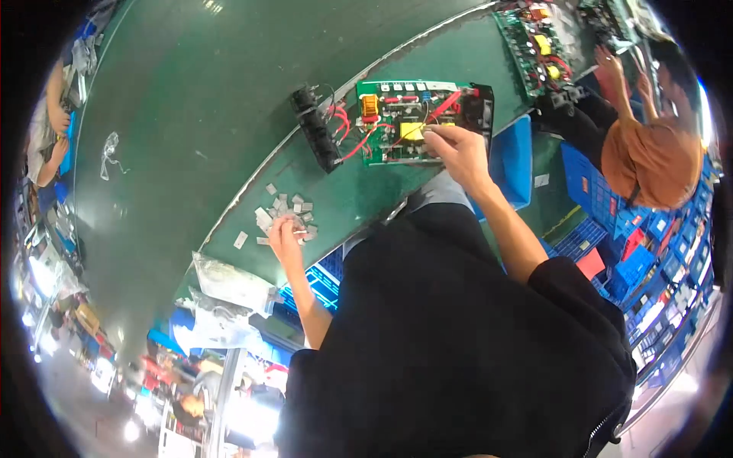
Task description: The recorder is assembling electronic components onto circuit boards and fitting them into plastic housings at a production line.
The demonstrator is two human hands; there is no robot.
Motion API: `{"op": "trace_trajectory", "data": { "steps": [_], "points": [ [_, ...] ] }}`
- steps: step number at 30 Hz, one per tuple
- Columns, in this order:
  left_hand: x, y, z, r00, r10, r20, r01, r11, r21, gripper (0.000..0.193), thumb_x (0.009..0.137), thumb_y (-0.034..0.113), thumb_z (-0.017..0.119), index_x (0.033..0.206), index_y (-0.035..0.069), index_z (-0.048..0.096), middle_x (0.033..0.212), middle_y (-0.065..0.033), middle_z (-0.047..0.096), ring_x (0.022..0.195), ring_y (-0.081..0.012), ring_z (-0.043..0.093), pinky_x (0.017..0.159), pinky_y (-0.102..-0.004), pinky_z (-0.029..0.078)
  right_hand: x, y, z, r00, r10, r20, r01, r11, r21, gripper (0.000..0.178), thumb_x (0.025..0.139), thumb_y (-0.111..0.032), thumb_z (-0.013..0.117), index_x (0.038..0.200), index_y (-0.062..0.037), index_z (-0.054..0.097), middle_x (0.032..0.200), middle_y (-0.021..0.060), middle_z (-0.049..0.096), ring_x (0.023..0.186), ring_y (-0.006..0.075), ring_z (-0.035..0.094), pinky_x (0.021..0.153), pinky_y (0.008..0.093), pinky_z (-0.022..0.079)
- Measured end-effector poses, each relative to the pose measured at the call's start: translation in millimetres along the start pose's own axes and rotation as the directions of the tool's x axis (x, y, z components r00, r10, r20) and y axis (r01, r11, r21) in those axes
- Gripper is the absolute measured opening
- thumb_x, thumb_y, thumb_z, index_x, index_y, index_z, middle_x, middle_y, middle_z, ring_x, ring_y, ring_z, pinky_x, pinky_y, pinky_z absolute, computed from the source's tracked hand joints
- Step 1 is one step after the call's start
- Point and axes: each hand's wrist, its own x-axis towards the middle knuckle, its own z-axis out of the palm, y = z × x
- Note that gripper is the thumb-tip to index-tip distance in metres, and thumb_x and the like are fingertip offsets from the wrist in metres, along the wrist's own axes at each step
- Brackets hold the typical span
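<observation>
A green circuit board (389, 156) lies on the bench in front of me, crowded with parts, among them a yellow-wrapped transformer (411, 131). Red and black wires run from it to a black end panel (317, 130) on its left. My right hand (458, 153) is over the board's right half, thumb and fingers pinched beside the transformer; anything between them is hidden. At lower left, my left hand (285, 238) is at a loose pile of small grey rectangular pads (284, 204). Its fingertips are closed together, and whether they hold a pad is unclear.
Clear plastic bags (229, 286) lie at the bench's near left end. A blue bin (513, 164) stands right of the board. Another populated board (534, 46) lies farther right, near a co-worker in an orange top (649, 164). A conveyor belt (175, 114) runs beyond the bench edge.
</observation>
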Motion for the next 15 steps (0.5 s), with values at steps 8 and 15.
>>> {"op": "trace_trajectory", "data": {
  "steps": [8, 15],
  "points": [
    [-24, 16, 80, 0.996, -0.029, -0.085, 0.031, 0.999, 0.029, 0.026, 0.092, 0.02, 0.064, 0.106, -0.001, 0.06, 0.089, -0.0083, 0.064, 0.074, -0.0164, 0.065, 0.062, -0.0265, 0.052, 86, -13, -8, 0.874, -0.486, 0.031, 0.463, 0.811, -0.357, 0.019, 0.084, -0.013, 0.068, 0.101, -0.0055, 0.069, 0.084, 0.0104, 0.067, 0.072, 0.0259, 0.067, 0.065, 0.0331, 0.053],
    [-15, 22, 91, 0.997, -0.069, 0.025, 0.066, 0.994, 0.081, 0.023, 0.093, 0.017, 0.063, 0.104, -0.003, 0.059, 0.089, -0.01, 0.065, 0.074, -0.0173, 0.066, 0.062, -0.0267, 0.052, 132, -22, 24, 0.697, -0.672, 0.249, 0.649, 0.445, -0.616, 0.008, 0.082, -0.013, 0.066, 0.087, -0.0082, 0.07, 0.082, 0.0061, 0.064, 0.072, 0.0299, 0.063, 0.062, 0.039, 0.051]
  ]
}}
